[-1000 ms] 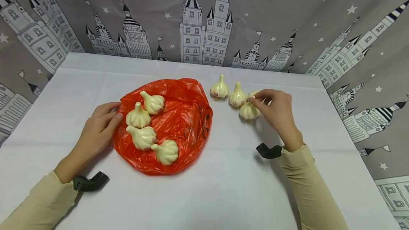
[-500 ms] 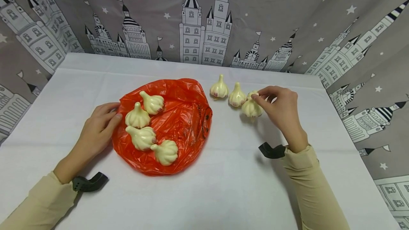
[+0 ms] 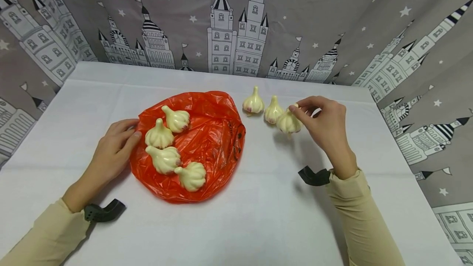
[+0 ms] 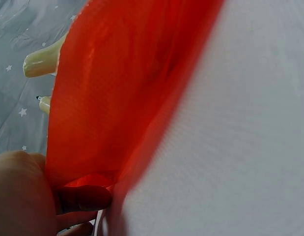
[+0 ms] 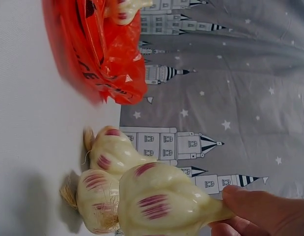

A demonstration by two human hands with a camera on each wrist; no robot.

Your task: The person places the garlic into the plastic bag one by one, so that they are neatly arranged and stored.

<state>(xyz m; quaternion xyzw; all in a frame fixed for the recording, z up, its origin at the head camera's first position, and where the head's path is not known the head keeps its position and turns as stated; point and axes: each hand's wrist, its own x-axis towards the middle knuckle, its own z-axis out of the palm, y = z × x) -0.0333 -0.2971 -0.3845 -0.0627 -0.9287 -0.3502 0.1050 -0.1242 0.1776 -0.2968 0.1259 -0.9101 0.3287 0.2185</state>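
My right hand (image 3: 325,124) pinches a garlic bulb (image 3: 288,123) by its stem, fingertips and thumb together; its shadow lies apart below it. Purple streaks mark this pale bulb (image 5: 159,199) in the right wrist view. Just left of it, two more garlic bulbs stand upright, a nearer bulb (image 3: 273,112) and a farther bulb (image 3: 253,102). An opened red plastic bag (image 3: 218,147) lies at centre left, with several garlic bulbs (image 3: 164,160) on its left part. At the bag's left edge, my left hand (image 3: 112,149) grips the rim, some fingers behind the red film (image 4: 107,98).
A white cloth (image 3: 251,216) covers the table. Behind it hangs a grey curtain (image 3: 295,7) printed with castles and stars. A black curved mount sits at each wrist, a left mount (image 3: 105,210) and a right mount (image 3: 314,175).
My right hand has risen slightly with the pinched bulb, which came up off the cloth and then shifted a little left. My left hand and the bag have stayed put.
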